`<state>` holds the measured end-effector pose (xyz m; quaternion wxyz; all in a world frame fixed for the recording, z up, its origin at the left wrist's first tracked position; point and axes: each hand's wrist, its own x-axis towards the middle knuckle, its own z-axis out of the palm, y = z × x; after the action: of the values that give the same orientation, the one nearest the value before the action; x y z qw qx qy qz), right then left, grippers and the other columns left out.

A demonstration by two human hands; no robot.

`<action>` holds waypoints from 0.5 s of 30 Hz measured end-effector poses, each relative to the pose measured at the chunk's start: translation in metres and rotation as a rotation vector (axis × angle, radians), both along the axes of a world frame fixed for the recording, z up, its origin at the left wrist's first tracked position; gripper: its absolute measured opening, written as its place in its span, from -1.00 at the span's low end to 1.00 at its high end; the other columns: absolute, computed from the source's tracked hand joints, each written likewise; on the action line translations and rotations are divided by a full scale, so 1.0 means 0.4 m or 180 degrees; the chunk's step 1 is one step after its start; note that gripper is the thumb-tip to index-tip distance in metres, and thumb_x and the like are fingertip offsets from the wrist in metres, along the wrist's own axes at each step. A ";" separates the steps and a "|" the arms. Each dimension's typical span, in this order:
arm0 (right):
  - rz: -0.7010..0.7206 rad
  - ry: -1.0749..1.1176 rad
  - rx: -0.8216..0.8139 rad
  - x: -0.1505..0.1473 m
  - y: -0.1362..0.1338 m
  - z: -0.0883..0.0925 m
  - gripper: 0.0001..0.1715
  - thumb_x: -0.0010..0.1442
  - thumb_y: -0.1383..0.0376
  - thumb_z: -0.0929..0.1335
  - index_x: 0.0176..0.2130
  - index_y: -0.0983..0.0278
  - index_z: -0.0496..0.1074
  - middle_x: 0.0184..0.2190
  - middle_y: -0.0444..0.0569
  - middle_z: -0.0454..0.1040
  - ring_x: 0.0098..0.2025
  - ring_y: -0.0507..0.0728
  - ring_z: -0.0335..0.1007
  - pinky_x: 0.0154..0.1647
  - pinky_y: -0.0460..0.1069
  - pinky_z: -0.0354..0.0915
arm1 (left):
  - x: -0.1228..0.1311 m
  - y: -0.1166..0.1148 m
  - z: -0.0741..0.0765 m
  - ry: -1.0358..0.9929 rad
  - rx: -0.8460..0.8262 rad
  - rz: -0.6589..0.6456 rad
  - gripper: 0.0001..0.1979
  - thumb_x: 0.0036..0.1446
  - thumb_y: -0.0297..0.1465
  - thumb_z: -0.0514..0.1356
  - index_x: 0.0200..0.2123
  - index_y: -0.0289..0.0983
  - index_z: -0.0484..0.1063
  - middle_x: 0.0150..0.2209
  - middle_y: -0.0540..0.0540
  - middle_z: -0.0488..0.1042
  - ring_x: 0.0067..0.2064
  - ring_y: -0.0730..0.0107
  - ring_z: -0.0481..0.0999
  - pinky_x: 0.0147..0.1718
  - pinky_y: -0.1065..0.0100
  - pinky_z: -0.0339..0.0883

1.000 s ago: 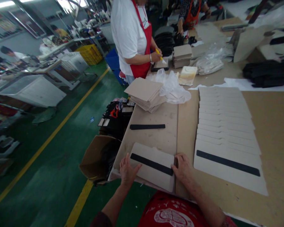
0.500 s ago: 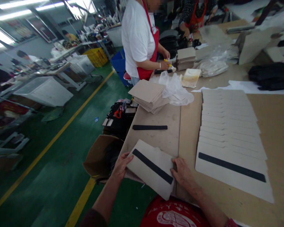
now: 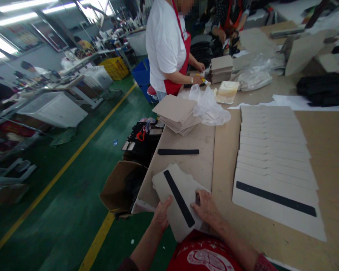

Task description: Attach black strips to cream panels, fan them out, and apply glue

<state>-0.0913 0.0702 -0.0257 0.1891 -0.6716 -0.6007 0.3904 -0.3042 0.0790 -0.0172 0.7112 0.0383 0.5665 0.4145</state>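
Note:
A small stack of grey cardboard panels, the top one bearing a black strip, is tilted at the near table edge. My left hand grips its left side, thumb on top and fingers underneath. On the right side my right hand rests with bent fingers against the panels; its fingertips are partly hidden. Further up the table lies a loose black strip. To the right, a fanned row of grey panels overlaps, with another black strip on the nearest one.
Beyond the loose strip stand a pile of grey boards and crumpled clear plastic. A co-worker in a red apron works at the far left of the table. An open carton sits on the floor beside the table.
The held panels have turned clockwise, so their strip now runs more steeply. My left hand has moved right and nearer to me; my right hand has shifted slightly left.

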 end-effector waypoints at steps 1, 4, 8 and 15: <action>-0.0040 0.0061 -0.0064 -0.001 0.008 0.001 -0.43 0.05 0.23 0.38 0.05 0.38 0.42 -0.02 0.17 0.49 0.07 0.29 0.33 0.20 0.14 0.17 | -0.001 0.002 0.002 0.0002 -0.0003 0.0016 -0.34 0.00 -0.37 0.45 0.14 -0.38 0.32 -0.21 -0.30 0.64 -0.13 -0.10 0.65 -0.05 -0.04 0.51; -0.0126 0.0281 -0.0261 -0.001 0.030 0.005 -0.41 0.07 0.18 0.37 0.07 0.36 0.43 0.02 0.13 0.51 0.07 0.25 0.38 0.16 0.07 0.22 | 0.001 0.003 0.012 -0.0021 0.0056 0.0057 -0.34 -0.01 -0.37 0.45 0.15 -0.37 0.33 -0.18 -0.31 0.64 -0.10 -0.10 0.64 -0.04 -0.03 0.51; -0.0262 0.0495 -0.0490 0.000 0.049 0.007 -0.37 0.08 0.08 0.36 0.07 0.35 0.44 0.04 0.15 0.51 0.07 0.25 0.42 0.12 0.06 0.26 | 0.010 -0.008 0.020 -0.0070 0.0297 0.0102 -0.32 -0.06 -0.39 0.48 0.13 -0.38 0.34 -0.13 -0.32 0.62 -0.11 -0.08 0.64 -0.01 -0.02 0.48; -0.0425 0.0711 -0.0572 -0.013 0.059 0.029 -0.43 0.10 0.06 0.30 0.03 0.30 0.41 -0.23 0.02 0.54 -0.21 0.19 0.45 -0.16 0.03 0.31 | 0.018 -0.018 0.007 0.0158 0.0355 0.0222 -0.32 -0.04 -0.28 0.47 0.11 -0.40 0.38 -0.16 -0.33 0.62 -0.14 -0.07 0.64 -0.01 -0.04 0.46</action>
<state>-0.0965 0.0940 -0.0140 0.2194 -0.6766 -0.4927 0.5013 -0.2970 0.0718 -0.0145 0.6788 0.0683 0.5609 0.4689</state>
